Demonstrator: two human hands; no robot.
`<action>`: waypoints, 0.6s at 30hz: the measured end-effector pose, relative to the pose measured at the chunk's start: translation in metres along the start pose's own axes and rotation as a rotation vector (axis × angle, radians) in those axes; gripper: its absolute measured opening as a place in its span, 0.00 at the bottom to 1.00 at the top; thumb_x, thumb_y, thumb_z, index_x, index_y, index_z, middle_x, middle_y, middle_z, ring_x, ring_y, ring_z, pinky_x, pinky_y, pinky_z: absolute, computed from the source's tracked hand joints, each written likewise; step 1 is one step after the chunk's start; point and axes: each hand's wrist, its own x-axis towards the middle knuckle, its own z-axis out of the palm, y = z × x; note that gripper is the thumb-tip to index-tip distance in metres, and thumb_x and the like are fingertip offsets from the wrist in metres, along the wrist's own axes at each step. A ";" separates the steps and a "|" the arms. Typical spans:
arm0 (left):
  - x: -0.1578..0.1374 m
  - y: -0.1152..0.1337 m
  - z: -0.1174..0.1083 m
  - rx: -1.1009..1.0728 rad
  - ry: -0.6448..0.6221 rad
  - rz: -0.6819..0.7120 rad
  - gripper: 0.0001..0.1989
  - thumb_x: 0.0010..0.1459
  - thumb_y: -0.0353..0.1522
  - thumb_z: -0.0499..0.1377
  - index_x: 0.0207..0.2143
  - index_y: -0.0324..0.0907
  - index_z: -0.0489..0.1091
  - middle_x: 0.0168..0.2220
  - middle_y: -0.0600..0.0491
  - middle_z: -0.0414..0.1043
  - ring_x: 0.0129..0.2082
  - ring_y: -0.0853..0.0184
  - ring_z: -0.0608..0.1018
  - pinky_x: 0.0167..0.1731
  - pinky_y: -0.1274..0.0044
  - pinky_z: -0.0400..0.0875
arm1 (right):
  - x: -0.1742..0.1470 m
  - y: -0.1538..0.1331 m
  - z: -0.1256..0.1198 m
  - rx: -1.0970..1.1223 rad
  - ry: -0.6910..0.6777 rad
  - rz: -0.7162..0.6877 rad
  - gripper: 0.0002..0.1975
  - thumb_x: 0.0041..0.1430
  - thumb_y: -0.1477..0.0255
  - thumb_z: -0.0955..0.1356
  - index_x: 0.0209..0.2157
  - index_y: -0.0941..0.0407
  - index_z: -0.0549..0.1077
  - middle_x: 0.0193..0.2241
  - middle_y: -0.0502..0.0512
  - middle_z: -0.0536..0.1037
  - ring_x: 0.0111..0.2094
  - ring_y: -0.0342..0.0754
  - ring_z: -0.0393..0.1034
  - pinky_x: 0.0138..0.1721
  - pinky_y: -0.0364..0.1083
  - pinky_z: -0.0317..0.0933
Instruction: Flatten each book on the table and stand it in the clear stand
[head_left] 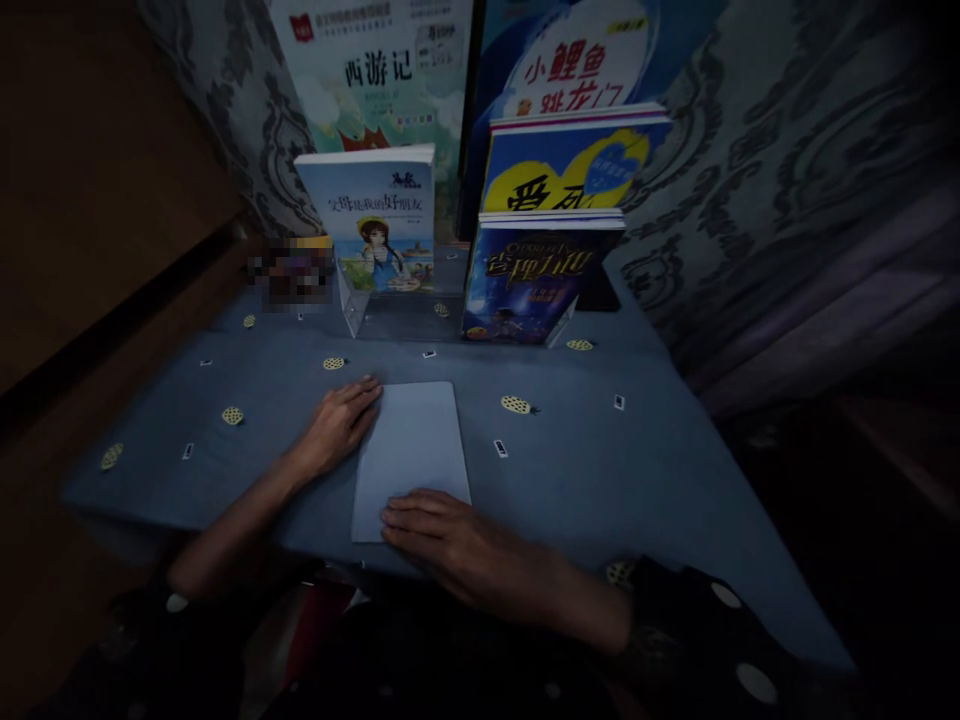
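A plain pale book or notebook (412, 440) lies flat and closed near the table's front edge; no print shows on its upper face. My left hand (341, 425) rests at its upper left edge, fingers stretched out, with the fingertips by the corner. Across its lower right part lies my right hand (442, 540), palm down, the fingers extended over the cover. Neither hand grips anything that I can see. The right palm hides the near right corner.
Behind, a clear stand (352, 310) bears a light blue book (390, 225) and a dark blue book (536, 280), with a yellow-and-blue book (517, 180) further back. Taller books (375, 110) lean at the wall. A grey-blue cloth with pineapples covers the table (585, 470). A wooden panel (90, 200) stands left.
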 end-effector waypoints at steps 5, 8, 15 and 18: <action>-0.013 0.001 0.000 -0.029 0.063 0.064 0.20 0.71 0.36 0.49 0.60 0.40 0.68 0.60 0.42 0.71 0.60 0.57 0.74 0.59 0.60 0.70 | -0.002 0.000 -0.003 0.009 -0.021 0.011 0.22 0.70 0.80 0.61 0.63 0.61 0.66 0.63 0.61 0.70 0.67 0.49 0.58 0.67 0.55 0.58; -0.023 0.004 -0.006 -0.046 0.057 0.053 0.19 0.70 0.36 0.51 0.60 0.41 0.68 0.60 0.43 0.72 0.59 0.58 0.75 0.58 0.62 0.71 | -0.002 -0.001 -0.004 0.011 -0.016 0.007 0.21 0.70 0.80 0.60 0.62 0.62 0.66 0.63 0.62 0.70 0.67 0.50 0.59 0.67 0.55 0.58; -0.021 0.005 -0.011 -0.014 0.021 0.035 0.19 0.70 0.37 0.51 0.58 0.41 0.69 0.59 0.43 0.73 0.59 0.56 0.75 0.57 0.60 0.72 | 0.002 -0.001 -0.008 -0.025 0.046 0.025 0.18 0.72 0.77 0.60 0.58 0.60 0.71 0.60 0.60 0.74 0.64 0.49 0.64 0.65 0.53 0.60; -0.014 0.005 -0.007 0.032 0.025 0.033 0.19 0.70 0.36 0.50 0.57 0.40 0.70 0.58 0.42 0.73 0.58 0.55 0.75 0.55 0.59 0.73 | 0.009 0.014 -0.016 -0.123 0.096 0.103 0.17 0.72 0.73 0.60 0.57 0.62 0.71 0.58 0.63 0.75 0.62 0.52 0.67 0.65 0.56 0.60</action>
